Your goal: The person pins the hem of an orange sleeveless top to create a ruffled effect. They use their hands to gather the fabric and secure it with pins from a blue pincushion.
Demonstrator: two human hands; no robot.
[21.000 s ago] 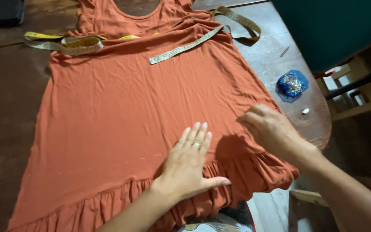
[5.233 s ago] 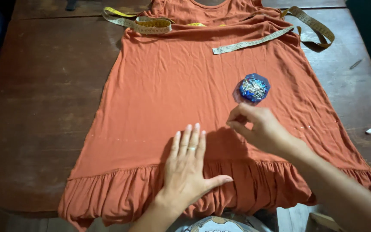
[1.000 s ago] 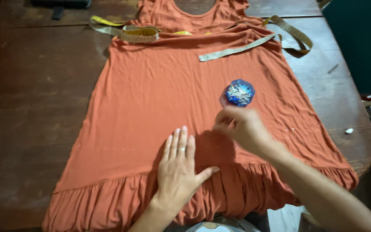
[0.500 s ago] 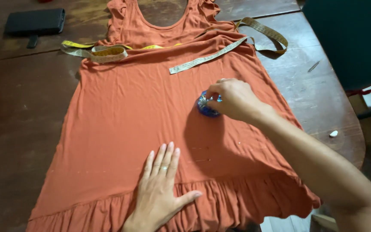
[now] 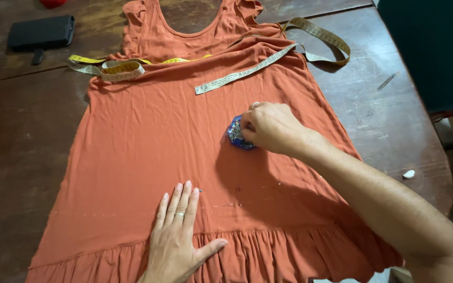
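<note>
Dress: an orange-rust sleeveless dress (image 5: 148,152) lies flat on the dark wooden table (image 5: 22,136), neckline toward the far edge, gathered ruffle hem at the near edge; the cloth is smooth, with a faint dotted line and a few small pins just above the ruffle seam.
Pin holder: a small round blue container (image 5: 235,134) sits on the dress right of its middle; shiny pins fill it, though the hand partly hides it.
Right hand: the right hand (image 5: 271,127) reaches in from the near right corner and rests over the pin holder, fingertips bunched together at the pins; whether they pinch one, I cannot tell.
Left hand: the left hand (image 5: 176,236) lies flat, fingers straight and close, thumb spread, pressing the cloth where skirt meets ruffle; it grasps nothing and wears a ring.
Tape measure: a yellow and grey tape measure (image 5: 247,73) trails across the dress's chest, bunched at the left shoulder and looped on the table past the right shoulder.
Far left corner: a black flat case (image 5: 40,32) lies on the table.
Right edge: a small white bit (image 5: 409,174) lies on bare wood, well apart from the dress.
</note>
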